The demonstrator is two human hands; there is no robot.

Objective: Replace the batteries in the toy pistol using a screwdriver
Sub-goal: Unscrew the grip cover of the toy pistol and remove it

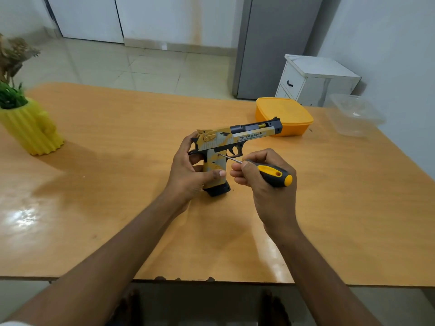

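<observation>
Toy: the yellow-and-grey plastic toy pistol (231, 143) stands butt-down on the glossy orange wooden counter (117, 184), barrel pointing right.
Left grip: the left hand (188, 171) wraps the pistol's handle, thumb pressed across its side.
Right grip: the right hand (263, 175) holds the black-and-yellow-handled screwdriver (274, 175), its tip at a screw high on the handle.
Risk: the slanted shaft may slip out and strip the screw head or scratch the plastic.
Risk: a freed screw could roll off the counter.
</observation>
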